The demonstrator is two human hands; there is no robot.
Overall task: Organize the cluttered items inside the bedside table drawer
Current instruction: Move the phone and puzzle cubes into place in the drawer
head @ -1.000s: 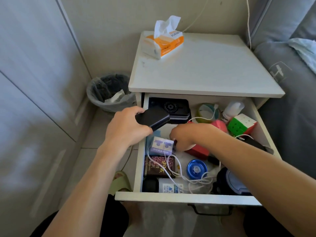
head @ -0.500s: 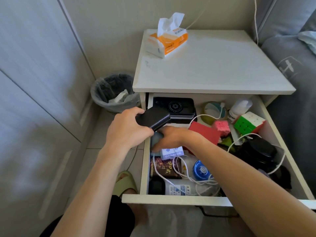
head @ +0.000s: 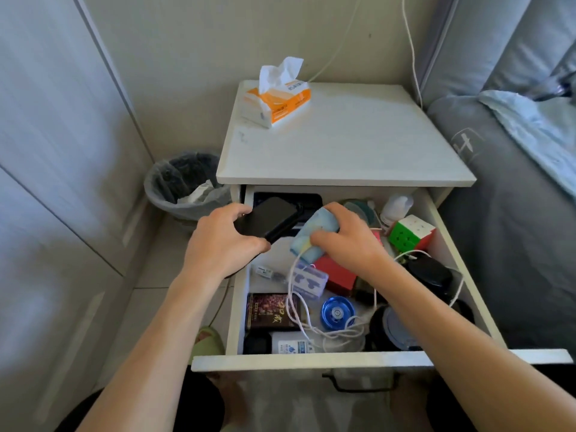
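Left hand (head: 218, 244) grips flat black rectangular case (head: 268, 220) over open white wooden drawer (head: 311, 360); right hand (head: 349, 241) clutches pale blue soft pouch (head: 314, 232) above red box (head: 338, 272).

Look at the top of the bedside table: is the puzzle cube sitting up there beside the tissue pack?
No, the puzzle cube lies inside the open drawer, while only the tissue pack is on the tabletop.

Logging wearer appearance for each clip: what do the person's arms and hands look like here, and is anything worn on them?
Both arms are bare as far as the frame shows: no sleeves. The left hand and right hand wear no gloves, and no watch, bracelet or ring is visible. No markings show on the forearms. Dark clothing shows at the bottom edge, and a green slipper on one foot.
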